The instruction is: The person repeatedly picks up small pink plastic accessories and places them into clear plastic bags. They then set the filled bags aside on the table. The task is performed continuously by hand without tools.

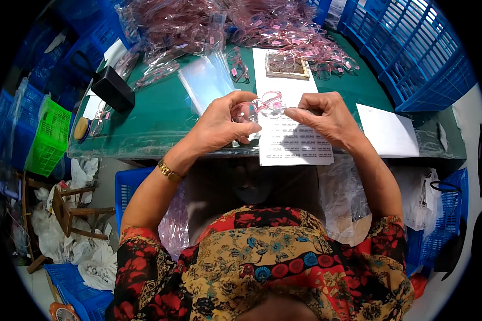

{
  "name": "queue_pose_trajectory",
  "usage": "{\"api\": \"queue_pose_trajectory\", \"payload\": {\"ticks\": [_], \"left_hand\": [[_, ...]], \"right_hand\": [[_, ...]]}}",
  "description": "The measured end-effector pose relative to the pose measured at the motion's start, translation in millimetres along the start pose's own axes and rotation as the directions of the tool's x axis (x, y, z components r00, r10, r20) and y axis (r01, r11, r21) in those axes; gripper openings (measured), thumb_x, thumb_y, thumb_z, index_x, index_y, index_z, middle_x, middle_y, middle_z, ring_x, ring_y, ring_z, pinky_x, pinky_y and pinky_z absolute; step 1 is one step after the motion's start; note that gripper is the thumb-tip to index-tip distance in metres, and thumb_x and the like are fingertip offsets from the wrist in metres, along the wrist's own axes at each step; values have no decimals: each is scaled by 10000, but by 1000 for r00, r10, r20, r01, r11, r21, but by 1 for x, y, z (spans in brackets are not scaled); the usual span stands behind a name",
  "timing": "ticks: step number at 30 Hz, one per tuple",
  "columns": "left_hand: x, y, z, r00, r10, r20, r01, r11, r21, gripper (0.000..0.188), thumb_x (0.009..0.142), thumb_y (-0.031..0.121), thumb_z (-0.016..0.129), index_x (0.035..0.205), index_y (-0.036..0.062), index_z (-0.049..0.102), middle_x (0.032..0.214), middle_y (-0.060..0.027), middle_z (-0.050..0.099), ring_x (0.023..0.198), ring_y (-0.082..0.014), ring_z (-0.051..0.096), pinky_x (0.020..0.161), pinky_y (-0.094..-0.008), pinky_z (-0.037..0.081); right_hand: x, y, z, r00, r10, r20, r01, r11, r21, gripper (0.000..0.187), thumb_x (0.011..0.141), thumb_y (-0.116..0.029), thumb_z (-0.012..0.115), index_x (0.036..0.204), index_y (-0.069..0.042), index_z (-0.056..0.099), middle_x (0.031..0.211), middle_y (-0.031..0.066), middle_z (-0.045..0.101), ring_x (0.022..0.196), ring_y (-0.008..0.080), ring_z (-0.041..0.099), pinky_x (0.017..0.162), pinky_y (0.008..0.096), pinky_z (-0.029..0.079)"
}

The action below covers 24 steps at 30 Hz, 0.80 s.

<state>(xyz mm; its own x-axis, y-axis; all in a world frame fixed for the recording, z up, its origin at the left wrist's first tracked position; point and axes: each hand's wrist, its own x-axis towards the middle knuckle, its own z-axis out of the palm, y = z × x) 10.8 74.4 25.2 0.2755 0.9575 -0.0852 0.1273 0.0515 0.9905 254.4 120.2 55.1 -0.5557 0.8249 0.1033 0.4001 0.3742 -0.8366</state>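
Observation:
My left hand (217, 122) is closed around one side of a pair of pink-framed eyeglasses (272, 101), held just above the table. One lens of the eyeglasses sticks out past my fingertips toward the right, with a small pink tag on it. At that lens's edge is my right hand (326, 119), its thumb and forefinger pinched together. Whatever lies between those fingertips is too small to make out. Beneath both hands is a white sheet of printed stickers (296, 147), which reaches over the table's front edge.
Bagged pink eyeglasses (177, 27) are heaped along the back of the green table (155, 117). Clear plastic sleeves (204, 80) lie left of the sheet, near a black box (112, 89). A shallow tray (288, 70) sits behind. A blue basket (412, 59) and white papers (388, 131) are at right.

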Motion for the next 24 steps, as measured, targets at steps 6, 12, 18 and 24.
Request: {"api": "queue_pose_trajectory", "payload": {"ticks": [6, 12, 18, 24], "left_hand": [[-1, -5, -5, 993, 48, 107, -51, 999, 19, 558, 776, 42, 744, 1267, -10, 483, 1020, -36, 545, 847, -87, 559, 667, -233, 544], [-6, -15, -16, 967, 100, 236, -81, 993, -88, 615, 786, 22, 722, 1331, -8, 439, 1088, -34, 547, 905, -89, 519, 798, -246, 485], [-6, -10, -18, 957, 97, 274, -46, 981, -189, 723, 768, -11, 736, 1401, 17, 386, 1142, -32, 515, 903, -84, 517, 812, -227, 493], [-6, -10, -19, 951, 110, 289, -54, 979, -196, 717, 778, -24, 721, 1408, 33, 383, 1107, -25, 499, 894, -84, 516, 801, -207, 483]], "right_hand": [[17, -22, 21, 990, -62, 128, 73, 994, -85, 395, 837, -344, 713, 701, 22, 654, 523, 44, 519, 501, 88, 425, 468, 291, 348], [28, -25, 33, 970, -136, 199, 194, 930, -312, 404, 795, -428, 711, 816, -25, 695, 651, 150, 639, 573, 266, 598, 577, 386, 471], [27, -22, 33, 975, -141, 171, 199, 900, -387, 393, 811, -434, 693, 842, -42, 697, 633, 148, 628, 572, 292, 610, 571, 392, 478], [25, -19, 36, 965, -226, 129, 259, 888, -380, 375, 832, -327, 710, 687, 8, 627, 534, 104, 566, 463, 154, 500, 473, 319, 408]]}}
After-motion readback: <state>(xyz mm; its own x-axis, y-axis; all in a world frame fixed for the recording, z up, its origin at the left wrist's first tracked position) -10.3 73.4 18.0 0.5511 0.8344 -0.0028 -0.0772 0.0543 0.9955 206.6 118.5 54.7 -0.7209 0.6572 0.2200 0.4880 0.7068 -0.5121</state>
